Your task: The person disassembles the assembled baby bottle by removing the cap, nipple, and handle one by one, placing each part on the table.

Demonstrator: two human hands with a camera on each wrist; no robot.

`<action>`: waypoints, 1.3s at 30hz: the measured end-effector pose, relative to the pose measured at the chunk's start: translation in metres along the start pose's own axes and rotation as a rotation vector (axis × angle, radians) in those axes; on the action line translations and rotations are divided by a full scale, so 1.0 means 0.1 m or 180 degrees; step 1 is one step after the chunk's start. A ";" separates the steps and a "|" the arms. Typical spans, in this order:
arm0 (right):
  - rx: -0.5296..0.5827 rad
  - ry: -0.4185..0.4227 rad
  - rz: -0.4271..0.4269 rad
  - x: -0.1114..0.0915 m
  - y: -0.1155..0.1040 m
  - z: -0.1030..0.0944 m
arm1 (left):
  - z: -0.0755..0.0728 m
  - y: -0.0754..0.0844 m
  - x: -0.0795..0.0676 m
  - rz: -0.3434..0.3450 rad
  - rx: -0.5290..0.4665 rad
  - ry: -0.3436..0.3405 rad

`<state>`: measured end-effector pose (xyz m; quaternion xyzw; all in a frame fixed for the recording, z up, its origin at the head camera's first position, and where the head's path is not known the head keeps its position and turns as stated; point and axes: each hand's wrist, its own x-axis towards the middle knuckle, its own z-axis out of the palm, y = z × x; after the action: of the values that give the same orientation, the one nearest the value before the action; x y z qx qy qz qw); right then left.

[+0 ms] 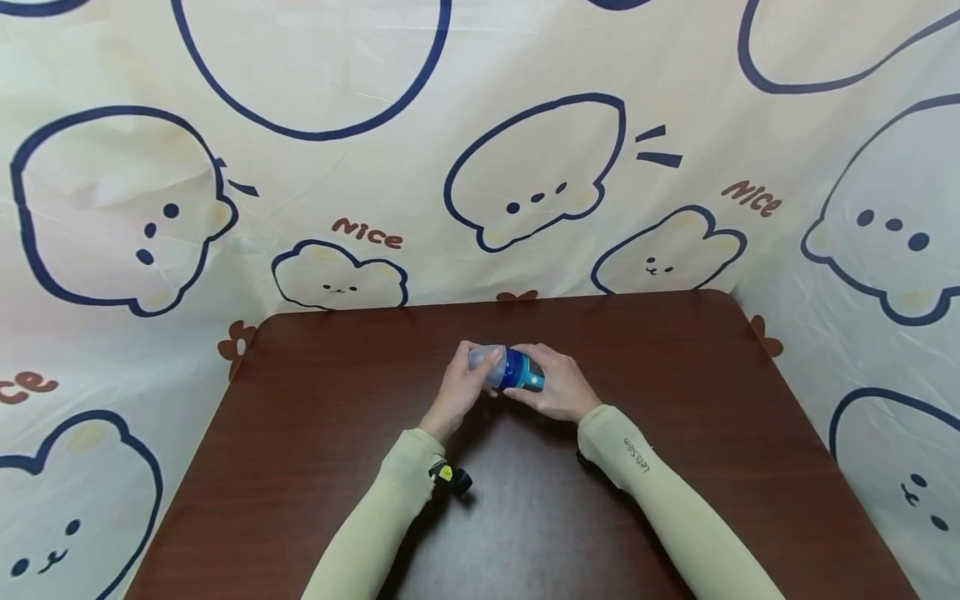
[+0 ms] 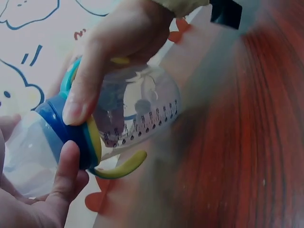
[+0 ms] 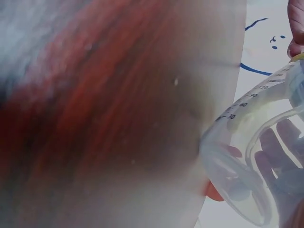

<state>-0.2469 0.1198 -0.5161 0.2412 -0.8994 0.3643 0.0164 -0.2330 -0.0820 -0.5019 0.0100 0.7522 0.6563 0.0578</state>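
A baby bottle is held sideways between both hands over the table. My left hand grips its frosted cap, with a thumb reaching to the blue collar in the left wrist view. My right hand holds the bottle from the other end, thumb pressed on the collar. The clear body carries dark measuring marks. A curved yellow-and-teal handle sticks out below. In the right wrist view, the clear base shows fingers through it; much of the right hand is out of frame.
A dark brown wooden table lies under the hands. Pale cloth walls with cartoon drawings stand behind and at both sides. A small black camera is strapped to the left wrist.
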 end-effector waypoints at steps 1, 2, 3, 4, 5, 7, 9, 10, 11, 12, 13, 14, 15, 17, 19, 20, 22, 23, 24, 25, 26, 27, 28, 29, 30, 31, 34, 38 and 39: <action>0.0013 -0.0003 0.0005 0.01 0.00 0.00 | -0.01 0.00 0.00 0.0002 0.0004 -0.0018; 0.0014 -0.0011 0.0013 0.01 -0.01 0.00 | -0.02 0.00 0.01 0.0000 0.0008 -0.0029; 0.0007 -0.0026 0.0019 0.02 -0.01 0.00 | -0.03 0.00 0.01 -0.0003 0.0014 -0.0041; 0.0001 -0.0038 0.0027 0.02 -0.01 0.00 | -0.03 0.00 0.00 -0.0013 0.0019 -0.0052; -0.0005 -0.0045 0.0029 0.02 -0.01 -0.01 | -0.03 0.00 0.00 -0.0019 0.0023 -0.0060; -0.0007 -0.0052 0.0038 0.02 -0.02 -0.01 | -0.03 0.00 -0.01 -0.0018 0.0039 -0.0067; -0.0008 -0.0049 0.0040 0.01 -0.02 -0.01 | -0.04 0.00 -0.01 -0.0007 0.0064 -0.0073; -0.0003 -0.0048 0.0039 0.01 -0.01 -0.01 | -0.04 0.00 -0.01 -0.0005 0.0076 -0.0079; 0.0003 -0.0051 0.0040 0.02 -0.01 -0.01 | -0.04 0.00 -0.01 0.0000 0.0086 -0.0087; 0.0011 -0.0055 0.0040 0.02 -0.01 -0.01 | -0.05 0.00 -0.01 0.0002 0.0095 -0.0094; 0.0017 -0.0059 0.0041 0.02 -0.01 -0.01 | -0.05 0.00 -0.01 0.0004 0.0097 -0.0101; 0.0017 -0.0061 0.0041 0.02 -0.01 -0.01 | -0.05 0.00 -0.01 0.0005 0.0100 -0.0109; 0.0020 -0.0062 0.0043 0.02 0.00 -0.01 | -0.05 -0.01 -0.01 0.0004 0.0097 -0.0114; 0.0021 -0.0062 0.0050 0.02 0.00 -0.01 | -0.05 -0.02 -0.01 0.0011 0.0095 -0.0124; 0.0013 -0.0061 0.0059 0.02 0.01 -0.01 | -0.05 -0.02 -0.01 0.0013 0.0093 -0.0130; 0.0008 -0.0059 0.0057 0.02 0.01 -0.01 | -0.05 -0.02 -0.01 0.0009 0.0093 -0.0130; 0.0013 -0.0061 0.0050 0.01 0.02 -0.01 | -0.05 -0.02 -0.02 0.0002 0.0094 -0.0130; 0.0012 -0.0063 0.0044 0.01 0.02 -0.01 | -0.05 -0.02 -0.02 -0.0008 0.0088 -0.0131; 0.0016 -0.0065 0.0039 0.01 0.02 -0.01 | -0.05 -0.02 -0.03 -0.0015 0.0084 -0.0133; 0.0015 -0.0065 0.0030 0.01 0.02 -0.01 | -0.05 -0.02 -0.03 -0.0018 0.0079 -0.0133; 0.0014 -0.0067 0.0023 0.01 0.02 -0.01 | -0.05 -0.02 -0.03 -0.0022 0.0078 -0.0135; 0.0015 -0.0068 0.0021 0.01 0.02 -0.01 | -0.05 -0.02 -0.04 -0.0020 0.0074 -0.0139; 0.0008 -0.0071 0.0022 0.01 0.02 0.00 | -0.05 -0.01 -0.04 -0.0019 0.0070 -0.0143; 0.0001 -0.0075 0.0029 0.01 0.02 0.00 | -0.06 -0.02 -0.04 -0.0016 0.0069 -0.0142; -0.0005 -0.0078 0.0035 0.00 0.02 -0.01 | -0.06 -0.01 -0.04 -0.0011 0.0068 -0.0144; -0.0003 -0.0082 0.0047 0.00 0.01 -0.01 | -0.06 -0.01 -0.04 -0.0010 0.0067 -0.0146; 0.0008 -0.0100 0.0092 0.00 0.01 -0.01 | -0.06 -0.01 -0.04 -0.0007 0.0064 -0.0157; 0.0031 -0.0110 0.0102 0.00 0.01 -0.01 | -0.07 -0.02 -0.04 -0.0004 0.0043 -0.0171; 0.0030 -0.0106 0.0090 0.00 0.01 -0.01 | -0.08 -0.02 -0.04 -0.0003 0.0030 -0.0171</action>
<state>-0.2471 0.1210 -0.5162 0.2345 -0.9011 0.3647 -0.0049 -0.2300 -0.0904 -0.5029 0.0275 0.7535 0.6522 0.0781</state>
